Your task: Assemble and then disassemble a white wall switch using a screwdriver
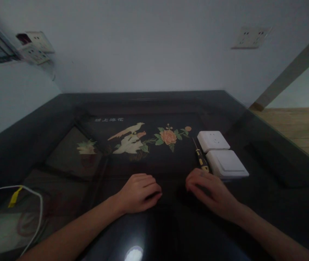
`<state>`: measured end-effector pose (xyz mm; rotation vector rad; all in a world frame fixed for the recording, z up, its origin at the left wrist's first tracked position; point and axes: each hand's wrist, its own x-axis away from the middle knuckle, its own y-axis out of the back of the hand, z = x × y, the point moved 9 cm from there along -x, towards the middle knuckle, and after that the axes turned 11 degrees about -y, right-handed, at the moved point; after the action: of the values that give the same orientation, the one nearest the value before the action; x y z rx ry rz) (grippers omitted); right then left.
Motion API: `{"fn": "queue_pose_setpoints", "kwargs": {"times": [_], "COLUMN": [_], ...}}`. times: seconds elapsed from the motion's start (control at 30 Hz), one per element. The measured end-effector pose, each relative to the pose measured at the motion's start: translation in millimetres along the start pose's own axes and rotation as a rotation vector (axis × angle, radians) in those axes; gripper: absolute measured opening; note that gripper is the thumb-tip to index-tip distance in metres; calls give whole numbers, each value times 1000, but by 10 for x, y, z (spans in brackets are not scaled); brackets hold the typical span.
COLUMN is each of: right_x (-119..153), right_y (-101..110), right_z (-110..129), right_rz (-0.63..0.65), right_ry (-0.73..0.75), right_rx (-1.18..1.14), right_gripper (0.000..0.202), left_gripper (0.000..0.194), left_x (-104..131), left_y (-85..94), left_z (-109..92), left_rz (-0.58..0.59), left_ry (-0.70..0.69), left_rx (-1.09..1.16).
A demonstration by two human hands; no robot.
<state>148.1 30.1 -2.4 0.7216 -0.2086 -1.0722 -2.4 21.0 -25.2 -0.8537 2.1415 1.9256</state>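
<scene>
- Resting loosely curled on the dark, glossy tabletop [154, 98], the right hand [211, 192] is the nearer of the two to the screwdriver [202, 161].
- The screwdriver lies just beyond the right hand's knuckles, its black-and-yellow handle towards the person, its thin shaft pointing away and slanting a little to the left. Whether hand and handle touch cannot be told.
- Between the right hand's thumb and fingers there is a gap, with nothing seen in it; the underside of the hand is hidden.
- The left hand [138, 192] lies further off, to the left of the screwdriver and nearer the person. Its fingers are bent, the thumb a little apart from them, and it shows no object in its grasp.
- Just right of the screwdriver are two white units: the socket [213, 140] on the far side, the switch [228, 163] nearer the person, their adjoining edges close together. Both face upward.
- Well apart, at the far left, runs a white cable [40, 206] with a yellow tag [14, 197].
</scene>
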Motion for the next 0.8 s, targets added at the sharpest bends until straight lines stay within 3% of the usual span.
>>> {"fn": "queue_pose_setpoints", "kwargs": {"times": [0.13, 0.23, 0.47, 0.8], "right_x": [-223, -268, -271, -259], "right_y": [-590, -774, -804, -812], "right_z": [172, 98, -55, -55], "right_rz": [150, 183, 254, 254], "right_ry": [69, 38, -51, -52], "right_rx": [-77, -151, -271, -311], "right_gripper": [23, 25, 29, 23], "left_gripper": [24, 24, 18, 20], "left_x": [-16, -10, -18, -28], "left_y": [-117, -167, -250, -287], "left_z": [-172, -220, -190, -139], "left_rz": [60, 87, 183, 210], "left_ry": [-147, -194, -172, -127], "left_rx": [12, 22, 69, 89]}}
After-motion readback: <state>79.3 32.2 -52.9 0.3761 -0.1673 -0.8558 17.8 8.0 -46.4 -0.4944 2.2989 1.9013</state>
